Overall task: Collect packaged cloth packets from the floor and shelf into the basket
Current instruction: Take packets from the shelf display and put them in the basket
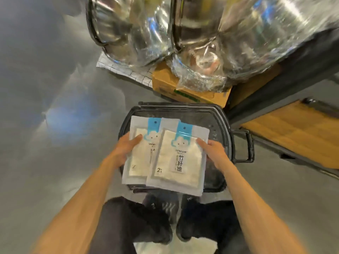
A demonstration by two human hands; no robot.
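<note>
We see the left hand [126, 151] and right hand [212, 151] gripping two overlapping cloth packets [165, 154] (thumbs on top) over a dark basket [222, 129]

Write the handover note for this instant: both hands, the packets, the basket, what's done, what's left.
Left hand grips the left edge of the packets; right hand grips their right edge.
Packets overlap, held flat over the basket on the floor by the shelf.
Done: these packets picked up.
Left: lower them into the basket and let go; no other packets show in this view.
</note>
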